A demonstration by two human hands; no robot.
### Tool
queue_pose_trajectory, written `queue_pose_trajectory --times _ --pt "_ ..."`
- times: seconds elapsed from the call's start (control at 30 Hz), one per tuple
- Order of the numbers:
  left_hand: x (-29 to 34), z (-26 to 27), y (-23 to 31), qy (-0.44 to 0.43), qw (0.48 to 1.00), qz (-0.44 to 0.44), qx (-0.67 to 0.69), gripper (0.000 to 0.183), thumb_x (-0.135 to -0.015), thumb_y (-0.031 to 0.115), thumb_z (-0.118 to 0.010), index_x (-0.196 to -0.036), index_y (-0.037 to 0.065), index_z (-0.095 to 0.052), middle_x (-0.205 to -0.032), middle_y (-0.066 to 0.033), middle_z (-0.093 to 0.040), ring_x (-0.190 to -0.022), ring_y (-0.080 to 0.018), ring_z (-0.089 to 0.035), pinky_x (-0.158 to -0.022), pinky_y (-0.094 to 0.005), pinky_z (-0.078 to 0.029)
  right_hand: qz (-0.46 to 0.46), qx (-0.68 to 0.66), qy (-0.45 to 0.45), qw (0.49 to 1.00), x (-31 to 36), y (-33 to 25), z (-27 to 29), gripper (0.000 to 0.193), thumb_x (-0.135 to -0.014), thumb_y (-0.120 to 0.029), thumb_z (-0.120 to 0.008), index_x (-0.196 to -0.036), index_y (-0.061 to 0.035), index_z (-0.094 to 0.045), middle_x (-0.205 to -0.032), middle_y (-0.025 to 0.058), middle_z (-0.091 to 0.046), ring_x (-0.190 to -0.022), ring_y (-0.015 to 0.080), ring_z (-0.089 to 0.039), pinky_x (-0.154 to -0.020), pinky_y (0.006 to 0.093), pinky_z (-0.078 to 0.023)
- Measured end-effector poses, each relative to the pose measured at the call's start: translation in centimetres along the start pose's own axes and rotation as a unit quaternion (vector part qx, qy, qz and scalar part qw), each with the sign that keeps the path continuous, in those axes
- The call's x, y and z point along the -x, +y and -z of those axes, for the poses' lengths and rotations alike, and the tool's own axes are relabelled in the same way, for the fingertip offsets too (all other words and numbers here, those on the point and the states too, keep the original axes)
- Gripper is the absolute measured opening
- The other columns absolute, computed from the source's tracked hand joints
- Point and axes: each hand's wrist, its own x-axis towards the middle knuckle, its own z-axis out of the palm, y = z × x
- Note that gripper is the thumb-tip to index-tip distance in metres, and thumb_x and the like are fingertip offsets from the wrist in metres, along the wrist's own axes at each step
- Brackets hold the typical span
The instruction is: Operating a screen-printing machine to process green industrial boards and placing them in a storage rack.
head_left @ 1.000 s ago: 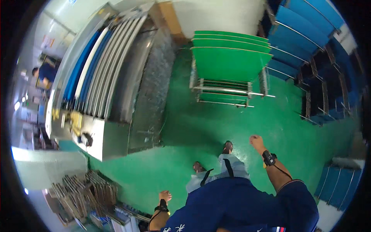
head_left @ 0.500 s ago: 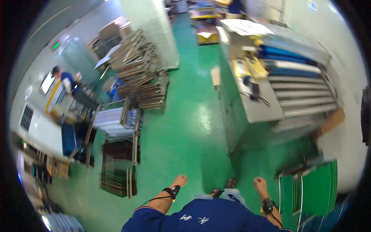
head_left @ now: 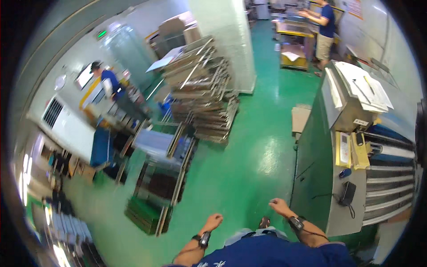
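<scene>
From the head camera, the person is on their feet on the green floor point(head_left: 249, 169) of a workshop, and both hands hang free with nothing in them. The left hand point(head_left: 212, 221) swings low at the person's side with its fingers curled loosely together, almost a soft fist, over bare floor; the nearest thing to it is the low rack of metal frames point(head_left: 162, 187) standing just to its left. The right hand point(head_left: 280, 207) is lifted a little forward, fingers relaxed and slightly apart, close beside the green side panel of the long machine point(head_left: 313, 155) but not touching it as far as I can tell. Each wrist wears a dark band. On the machine's top lie a yellow-edged remote-like handset point(head_left: 344, 149), a small black device with a cord point(head_left: 348, 193) and loose sheets of paper point(head_left: 364, 91), all well out of the right hand's reach for now. Farther off, a tall leaning stack of frames point(head_left: 204, 89) rises by the white pillar point(head_left: 227, 40), a flat cardboard box point(head_left: 301, 119) lies on the floor near the machine, and two other people work at benches, one far left, one at the top. As I judge it, the step in hand is simply walking the aisle; doing it well means holding the middle between rack and machine, keeping the right arm clear of the panel's corner and the cord, and watching the glossy floor.
</scene>
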Motion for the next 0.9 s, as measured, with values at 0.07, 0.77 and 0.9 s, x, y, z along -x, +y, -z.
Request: queue_pose_trajectory --times 0.07,0.77,0.9 --pt "-2.3 2.6 -2.7 0.116 0.992 0.010 0.045 0.030 -0.083 0.027 -0.060 -0.101 0.003 -0.066 -0.080 -0.0097 -0.068 -0.070 -0.0208 -0.064 -0.066 -0.0351 -0.052 0.016 0.039 -0.046 0.998 -5.3 -5.1 0.7 0.041 -0.080 -0.033 -0.061 -0.101 0.0021 -0.067 -0.102 0.0200 -0.067 -0.096 0.0324 -0.064 -0.084 0.0391 -0.050" --pt "-73.9 11.3 32.7 0.066 0.989 -0.091 -0.096 0.028 -0.081 0.028 -0.059 -0.096 0.008 -0.070 -0.090 -0.0171 -0.069 -0.083 -0.0329 -0.066 -0.076 -0.0400 -0.051 -0.126 -0.013 0.209 0.970 -57.2 -10.4 31.7 0.028 -0.079 -0.025 -0.068 -0.093 -0.0011 -0.068 -0.076 0.0102 -0.068 -0.069 0.0177 -0.065 -0.066 0.0328 -0.051" --pt "-81.6 6.5 43.7 0.061 0.992 -0.046 -0.099 0.029 -0.082 0.029 -0.063 -0.104 0.010 -0.070 -0.102 -0.0169 -0.068 -0.096 -0.0328 -0.064 -0.086 -0.0387 -0.049 -0.084 -0.005 0.212 0.974 -72.0 -11.4 41.0 0.029 -0.080 -0.026 -0.068 -0.094 -0.0003 -0.068 -0.080 0.0114 -0.068 -0.072 0.0187 -0.065 -0.069 0.0339 -0.051"
